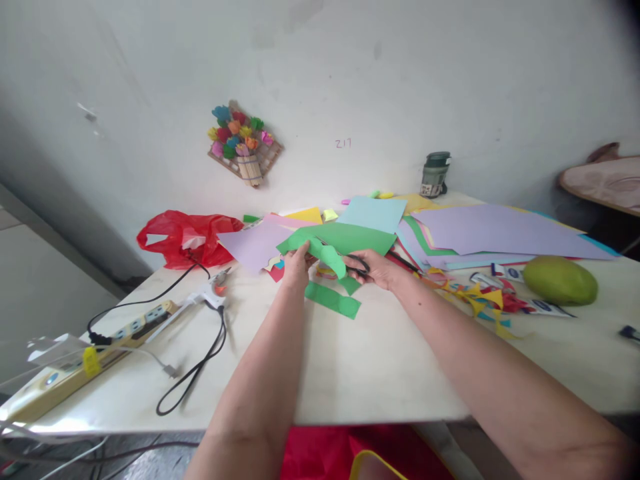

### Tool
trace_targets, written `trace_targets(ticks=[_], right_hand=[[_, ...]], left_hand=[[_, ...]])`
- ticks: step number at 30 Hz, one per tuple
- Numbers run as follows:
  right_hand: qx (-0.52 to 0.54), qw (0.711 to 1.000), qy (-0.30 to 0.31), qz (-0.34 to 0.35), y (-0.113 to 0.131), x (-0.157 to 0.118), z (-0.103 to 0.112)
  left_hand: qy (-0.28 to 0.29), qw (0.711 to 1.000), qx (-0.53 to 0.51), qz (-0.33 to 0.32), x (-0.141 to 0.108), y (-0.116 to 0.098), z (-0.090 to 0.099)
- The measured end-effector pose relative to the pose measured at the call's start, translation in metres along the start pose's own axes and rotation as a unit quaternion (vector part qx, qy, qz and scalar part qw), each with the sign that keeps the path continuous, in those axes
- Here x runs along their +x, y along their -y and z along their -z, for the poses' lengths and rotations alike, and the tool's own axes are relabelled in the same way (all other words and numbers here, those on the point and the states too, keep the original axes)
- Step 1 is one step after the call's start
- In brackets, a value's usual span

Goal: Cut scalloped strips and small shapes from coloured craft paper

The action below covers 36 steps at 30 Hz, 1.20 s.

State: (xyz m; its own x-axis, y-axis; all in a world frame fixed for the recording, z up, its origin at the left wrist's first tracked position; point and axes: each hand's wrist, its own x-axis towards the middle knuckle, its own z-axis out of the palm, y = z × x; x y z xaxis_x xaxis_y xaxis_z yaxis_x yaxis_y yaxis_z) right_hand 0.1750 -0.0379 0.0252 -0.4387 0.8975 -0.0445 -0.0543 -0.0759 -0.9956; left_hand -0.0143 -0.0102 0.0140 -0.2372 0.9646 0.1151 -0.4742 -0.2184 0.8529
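My left hand (299,263) pinches the left part of a green paper sheet (355,237), held up over the table. A curling green strip hangs from the sheet's near edge between my hands. In my right hand (377,268) is a pair of scissors (361,265), its dark handle loops round my fingers and its blades at the paper, mostly hidden by it. Under my hands a cut green strip (333,301) lies flat on the table, with a smaller green scrap (349,285) beside it.
Left are a red plastic bag (187,237), a glue gun (213,293) and a power strip (95,360) with cords. Coloured paper sheets (500,230), paper scraps (480,297), a green mango-like fruit (560,281) and a tumbler (435,175) stand or lie right. Paper flowers (240,137) hang on the wall.
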Motion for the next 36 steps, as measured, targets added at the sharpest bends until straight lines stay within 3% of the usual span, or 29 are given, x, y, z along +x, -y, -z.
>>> trace_targets(ticks=[11,36], right_hand=[[-0.015,0.999,0.008,0.028,-0.006,0.004,0.006],[-0.036,0.998,-0.019,0.051,-0.005,0.007,0.005]], left_hand=[[0.042,0.999,0.011,0.020,-0.008,-0.003,-0.006],[0.038,0.999,0.033,0.020,-0.005,-0.003,-0.004]])
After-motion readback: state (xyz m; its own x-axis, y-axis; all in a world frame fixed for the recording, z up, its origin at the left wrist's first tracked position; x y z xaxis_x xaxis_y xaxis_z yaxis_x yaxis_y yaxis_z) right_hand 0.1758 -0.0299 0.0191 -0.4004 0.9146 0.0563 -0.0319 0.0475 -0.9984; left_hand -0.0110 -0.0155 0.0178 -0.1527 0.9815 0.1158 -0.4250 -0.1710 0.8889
